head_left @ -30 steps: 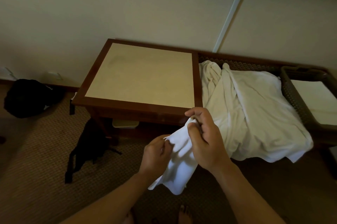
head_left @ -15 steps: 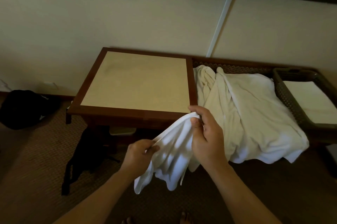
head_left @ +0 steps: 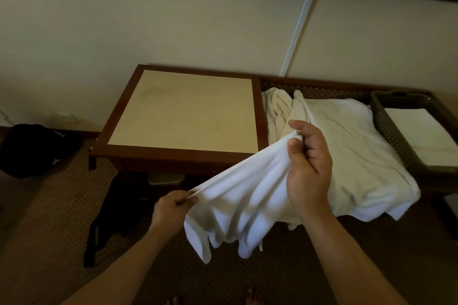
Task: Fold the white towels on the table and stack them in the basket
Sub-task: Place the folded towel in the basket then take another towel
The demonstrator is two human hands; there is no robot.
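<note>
Change: hands are drawing further apart than half a second ago, stretching the towel's top edge.
Right hand (head_left: 308,168): pinching one corner of the white towel (head_left: 238,205).
Left hand (head_left: 173,208): pinching the other corner, lower.
Towel: hanging between them, before the table (head_left: 178,153).
Towel pile (head_left: 347,146): lying beside the basket (head_left: 386,128).

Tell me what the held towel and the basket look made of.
Towel: soft white cloth, likely terry cotton; it drapes in limp folds between both hands. Basket: dark brown openwork, probably moulded plastic, possibly woven; its wall shows a regular lattice with a matte look.
</note>
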